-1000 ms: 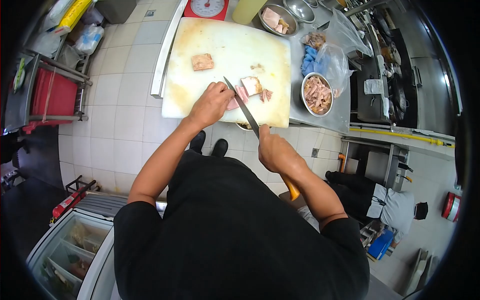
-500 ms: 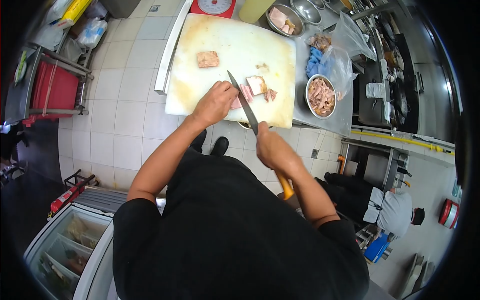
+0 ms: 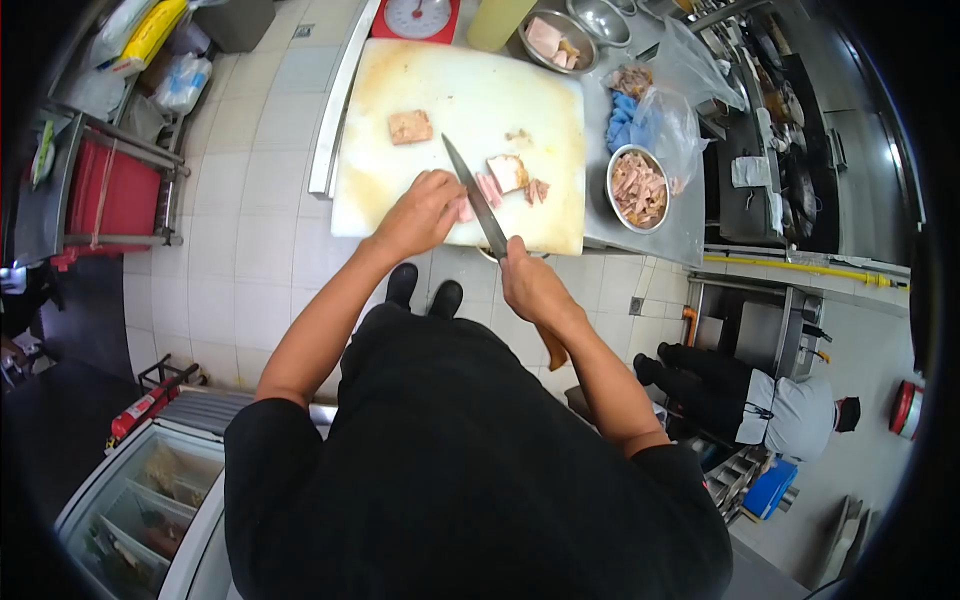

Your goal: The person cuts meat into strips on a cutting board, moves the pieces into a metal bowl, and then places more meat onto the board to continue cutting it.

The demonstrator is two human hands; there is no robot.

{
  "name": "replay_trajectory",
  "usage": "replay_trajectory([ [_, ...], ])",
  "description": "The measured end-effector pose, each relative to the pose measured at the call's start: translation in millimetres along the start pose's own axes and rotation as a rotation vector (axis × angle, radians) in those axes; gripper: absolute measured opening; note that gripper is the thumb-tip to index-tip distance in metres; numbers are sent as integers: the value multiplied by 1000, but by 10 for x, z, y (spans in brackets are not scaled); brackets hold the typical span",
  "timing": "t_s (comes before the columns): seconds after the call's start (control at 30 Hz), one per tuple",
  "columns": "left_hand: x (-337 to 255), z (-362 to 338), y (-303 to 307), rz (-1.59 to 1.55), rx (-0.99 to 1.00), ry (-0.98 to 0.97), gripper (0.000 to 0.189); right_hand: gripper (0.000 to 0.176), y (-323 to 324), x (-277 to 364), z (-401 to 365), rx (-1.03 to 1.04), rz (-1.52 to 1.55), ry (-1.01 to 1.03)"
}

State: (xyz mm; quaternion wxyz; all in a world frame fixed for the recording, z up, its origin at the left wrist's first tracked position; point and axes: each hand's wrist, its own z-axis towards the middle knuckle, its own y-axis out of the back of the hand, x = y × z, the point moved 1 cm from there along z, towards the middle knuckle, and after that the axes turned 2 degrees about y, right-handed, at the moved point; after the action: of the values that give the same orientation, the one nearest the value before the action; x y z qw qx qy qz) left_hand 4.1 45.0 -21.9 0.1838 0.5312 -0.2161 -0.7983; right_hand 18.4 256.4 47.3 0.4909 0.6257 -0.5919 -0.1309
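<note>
My right hand (image 3: 538, 290) is wrapped round a large knife (image 3: 472, 190), whose blade points up and left over the white cutting board (image 3: 380, 85). Left of the blade, my left hand (image 3: 420, 212) has its fingers curled down on a piece of pink meat (image 3: 465, 210), mostly hidden beneath them. Pink slices (image 3: 488, 188) lie just right of the blade, beside a pale block of meat (image 3: 507, 173) and small strips (image 3: 537, 191). A browned block (image 3: 410, 127) rests farther up on the board.
A bowl of cut meat (image 3: 638, 188) stands right of the board. Behind are another bowl with chunks (image 3: 558, 42), a red scale (image 3: 416, 18), blue cloth (image 3: 627, 124) and plastic bags (image 3: 675, 125). A person in grey (image 3: 790, 418) stands at lower right.
The view has shifted slightly. The knife's handle end has swung up and left with my right hand, while my left hand stays on the meat.
</note>
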Motion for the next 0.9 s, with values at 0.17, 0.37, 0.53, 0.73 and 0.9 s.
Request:
replay_trajectory([
  [0.17, -34, 77, -186, -50, 5, 33, 27, 22, 178, -146, -77, -4, -15, -71],
  [0.37, -50, 145, -195, -7, -39, 4, 20, 14, 108, -214, -53, -31, -35, 19],
  [0.53, 1, 140, -249, -7, 22, -12, 14, 14, 246, -58, -217, -53, -68, -27],
  [0.73, -1, 132, -272, 33, -21, -3, 13, 18, 376, 35, -484, 110, -121, -77],
  [0.9, 12, 148, -246, 20, -4, -26, 12, 18, -125, -150, -209, -23, -88, -19],
])
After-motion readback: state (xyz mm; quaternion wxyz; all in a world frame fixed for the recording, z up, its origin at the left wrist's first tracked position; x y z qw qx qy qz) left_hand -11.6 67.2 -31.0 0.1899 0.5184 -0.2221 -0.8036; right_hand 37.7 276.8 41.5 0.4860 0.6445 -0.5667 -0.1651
